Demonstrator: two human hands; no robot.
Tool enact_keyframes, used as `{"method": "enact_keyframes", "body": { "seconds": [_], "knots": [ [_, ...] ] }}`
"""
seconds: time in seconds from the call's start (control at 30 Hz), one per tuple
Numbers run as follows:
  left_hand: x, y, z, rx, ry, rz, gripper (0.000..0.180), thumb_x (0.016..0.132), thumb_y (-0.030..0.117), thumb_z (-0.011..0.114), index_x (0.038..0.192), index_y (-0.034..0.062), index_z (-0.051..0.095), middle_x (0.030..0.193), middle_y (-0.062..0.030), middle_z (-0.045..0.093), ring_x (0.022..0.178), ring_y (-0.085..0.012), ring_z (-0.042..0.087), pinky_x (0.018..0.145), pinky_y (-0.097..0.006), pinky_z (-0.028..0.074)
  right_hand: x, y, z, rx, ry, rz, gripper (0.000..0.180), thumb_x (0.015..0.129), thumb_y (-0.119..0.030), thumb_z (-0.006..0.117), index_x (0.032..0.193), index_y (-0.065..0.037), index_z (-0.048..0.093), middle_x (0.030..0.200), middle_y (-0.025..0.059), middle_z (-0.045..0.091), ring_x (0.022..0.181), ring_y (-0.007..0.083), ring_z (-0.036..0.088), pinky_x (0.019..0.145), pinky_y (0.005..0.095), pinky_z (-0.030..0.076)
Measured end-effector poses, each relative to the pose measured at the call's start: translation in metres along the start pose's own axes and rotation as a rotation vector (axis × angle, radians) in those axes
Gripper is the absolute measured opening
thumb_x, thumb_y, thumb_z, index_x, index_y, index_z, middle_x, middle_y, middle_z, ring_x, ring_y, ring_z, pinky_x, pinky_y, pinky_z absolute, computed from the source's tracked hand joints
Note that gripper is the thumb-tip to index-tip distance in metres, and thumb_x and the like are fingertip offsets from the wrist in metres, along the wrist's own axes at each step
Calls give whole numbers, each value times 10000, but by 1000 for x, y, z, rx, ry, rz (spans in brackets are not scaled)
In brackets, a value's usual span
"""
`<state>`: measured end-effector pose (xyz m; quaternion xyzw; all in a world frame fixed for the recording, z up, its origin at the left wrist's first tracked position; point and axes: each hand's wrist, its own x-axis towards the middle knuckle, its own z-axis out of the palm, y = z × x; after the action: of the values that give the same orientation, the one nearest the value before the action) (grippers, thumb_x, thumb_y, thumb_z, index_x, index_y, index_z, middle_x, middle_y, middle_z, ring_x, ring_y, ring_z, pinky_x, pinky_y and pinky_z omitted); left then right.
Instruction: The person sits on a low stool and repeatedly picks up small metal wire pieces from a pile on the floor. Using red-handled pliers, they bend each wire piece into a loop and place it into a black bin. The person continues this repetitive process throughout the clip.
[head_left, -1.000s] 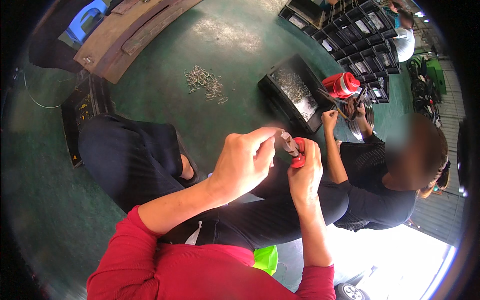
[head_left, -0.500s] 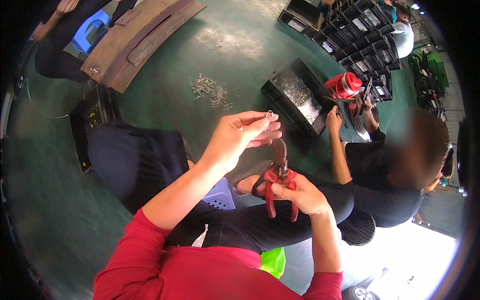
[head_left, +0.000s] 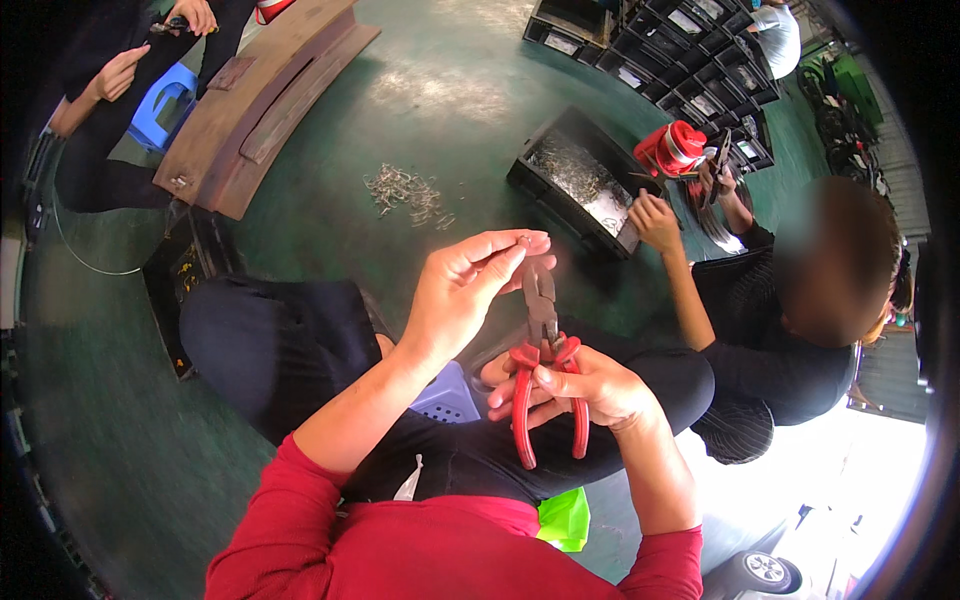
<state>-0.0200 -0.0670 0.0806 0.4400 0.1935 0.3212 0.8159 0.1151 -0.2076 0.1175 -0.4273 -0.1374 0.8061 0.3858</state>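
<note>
My left hand [head_left: 455, 290] pinches a small bent wire piece [head_left: 526, 241] between thumb and forefinger; the fingertips cover most of it. Red-handled pliers [head_left: 545, 330] rest in my right hand [head_left: 600, 388], with the thumb on one handle and the fingers around the other. The steel jaws point up and away from me, close beside my left fingertips. Whether the jaws touch the wire, I cannot tell. Beyond my hands, a loose pile of bent wire pieces [head_left: 405, 192] lies on the green floor.
A black crate [head_left: 518, 178] of wire pieces stands ahead to the right, with a red jug [head_left: 672, 148] behind it. At my right a co-worker [head_left: 780, 300] holds pliers. Stacked black crates [head_left: 690, 65] rise behind. A wooden bench [head_left: 225, 130] and another person's hands [head_left: 120, 75] are far left.
The pliers have come up beside my left fingertips, and their jaws now point more upward. The wire, earlier showing as a hook, is mostly covered. My view has shifted slightly.
</note>
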Motion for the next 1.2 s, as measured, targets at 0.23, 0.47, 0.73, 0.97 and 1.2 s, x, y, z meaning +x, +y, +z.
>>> {"method": "enact_keyframes", "body": {
  "seconds": [0.23,0.47,0.73,0.97,1.2],
  "knots": [
    [6,12,-12,24,-25,-27,406,1016,269,452,1295,-15,535,1202,-153,628,1111,-268,624,914,-352,516,-11,-9,8,-558,379,19,382,916,-308,639,1099,18,564,963,124,679,861,189,655,782,342,518],
    [5,23,-21,281,-128,-304,264,968,178,573,1118,-16,670,847,-106,695,682,-155,673,647,-257,540,-10,-8,5,-1092,775,-226,246,878,-195,673,998,-4,575,733,123,585,676,206,558,693,321,459],
    [-4,21,-7,354,-133,-261,268,985,119,516,1195,3,633,721,-41,621,577,-79,582,539,-213,465,-7,-3,-2,-1135,805,-318,197,875,-145,664,982,-6,574,751,150,604,691,248,581,702,339,466],
    [-8,9,1,461,-92,-122,276,1001,131,460,1193,30,630,643,30,509,571,-26,440,510,-208,353,3,-5,-9,-1179,850,-307,176,834,-44,651,983,-5,564,827,223,620,802,424,619,695,407,485],
    [-9,-3,6,469,-10,-106,267,999,113,461,1185,17,627,644,22,501,602,-33,461,540,-212,379,17,3,-24,-1236,906,-455,174,818,-10,642,972,-23,563,829,206,618,789,418,623,677,411,487]
  ]
}}
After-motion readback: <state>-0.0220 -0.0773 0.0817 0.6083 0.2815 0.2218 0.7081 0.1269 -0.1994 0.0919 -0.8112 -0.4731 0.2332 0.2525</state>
